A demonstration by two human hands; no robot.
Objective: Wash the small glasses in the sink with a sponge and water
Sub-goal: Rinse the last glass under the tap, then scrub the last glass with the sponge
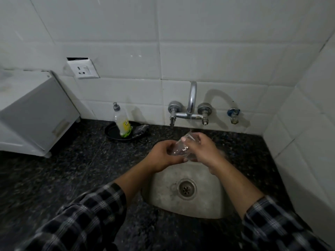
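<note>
A small clear glass (181, 147) is tilted above the steel sink (163, 192), under a thin stream of water falling from the tap (192, 100). My left hand (163, 156) grips its lower end. My right hand (201, 147) wraps around its upper part, fingers over the rim. A dark sponge (140, 130) lies on a black plate (112, 132) on the counter, left of the tap. No other glasses show in the sink.
A dish-soap bottle (123, 122) stands on the black plate. A white appliance (32, 113) sits at the left on the dark granite counter (72, 169). A wall socket (83, 68) and a blue-capped valve (233, 115) are on the tiled wall. The sink drain (186, 189) is uncovered.
</note>
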